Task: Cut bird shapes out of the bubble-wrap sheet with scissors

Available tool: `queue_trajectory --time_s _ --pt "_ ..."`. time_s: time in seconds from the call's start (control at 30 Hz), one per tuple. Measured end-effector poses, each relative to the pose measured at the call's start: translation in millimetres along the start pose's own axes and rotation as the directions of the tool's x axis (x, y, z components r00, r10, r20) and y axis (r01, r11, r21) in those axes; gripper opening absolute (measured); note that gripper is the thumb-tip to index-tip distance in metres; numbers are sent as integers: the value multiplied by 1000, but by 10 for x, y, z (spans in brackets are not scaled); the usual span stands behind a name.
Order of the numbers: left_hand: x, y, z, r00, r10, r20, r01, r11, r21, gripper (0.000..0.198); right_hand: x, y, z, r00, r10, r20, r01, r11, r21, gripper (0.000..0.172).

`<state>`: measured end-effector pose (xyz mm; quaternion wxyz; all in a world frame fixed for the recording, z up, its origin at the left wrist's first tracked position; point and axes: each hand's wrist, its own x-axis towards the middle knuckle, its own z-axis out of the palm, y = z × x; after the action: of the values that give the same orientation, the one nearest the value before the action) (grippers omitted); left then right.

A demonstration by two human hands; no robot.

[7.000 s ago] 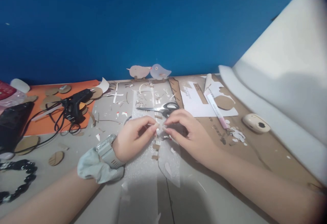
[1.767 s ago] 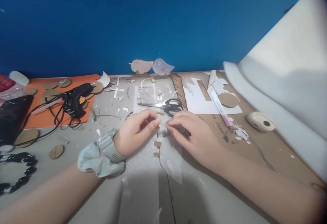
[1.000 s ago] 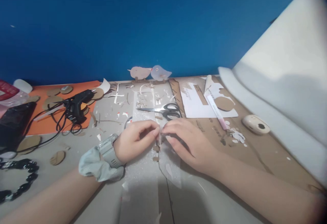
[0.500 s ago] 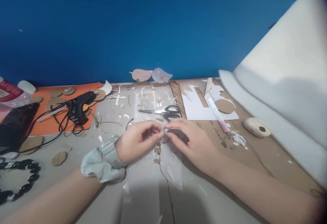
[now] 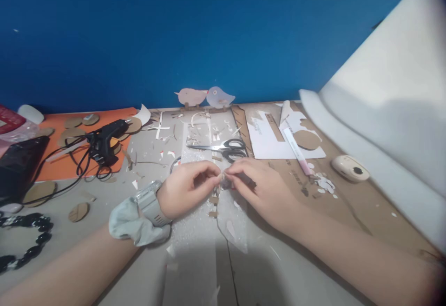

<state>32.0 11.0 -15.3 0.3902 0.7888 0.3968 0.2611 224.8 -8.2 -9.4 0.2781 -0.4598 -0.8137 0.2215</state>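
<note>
My left hand (image 5: 193, 187) and my right hand (image 5: 259, 187) meet at the middle of the table, fingertips pinched together. Whatever they pinch between them is too small to make out. Under the hands lies a clear plastic sheet (image 5: 232, 227), with small cardboard bits (image 5: 213, 214) on it. Just beyond my fingers rest scissors (image 5: 223, 146) with black handles, lying partly open. Two paper birds, one pink (image 5: 191, 96) and one blue (image 5: 219, 97), stand upright at the back against the blue wall.
A black glue gun (image 5: 106, 141) lies on orange paper (image 5: 45, 169) at the left, beside cardboard discs (image 5: 78, 211) and a beaded bracelet (image 5: 42, 238). White paper (image 5: 266, 148), a pink-ended stick (image 5: 296, 150), paper dots (image 5: 324, 182) and a cream oval device (image 5: 349, 169) are at the right.
The view has shifted slightly, so the table's things sit a little higher. My fingertips stay together, with the right fingers drawn closer in a pinch.
</note>
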Motion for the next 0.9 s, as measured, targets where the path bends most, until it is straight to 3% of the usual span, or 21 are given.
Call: queue_trajectory --time_s 0.43,0.7,0.9 --pt "2 8 -22 1000 12 12 -12 999 40 15 12 -2 3 997 -79 20 78 995 55 12" --pt "9 6 -30 1000 13 -1 -13 999 -51 16 20 -72 -21 996 77 46 -85 972 218 15" --pt "2 2 -27 999 35 -20 -36 999 -35 16 36 -69 -13 990 128 60 -138 966 217 13"
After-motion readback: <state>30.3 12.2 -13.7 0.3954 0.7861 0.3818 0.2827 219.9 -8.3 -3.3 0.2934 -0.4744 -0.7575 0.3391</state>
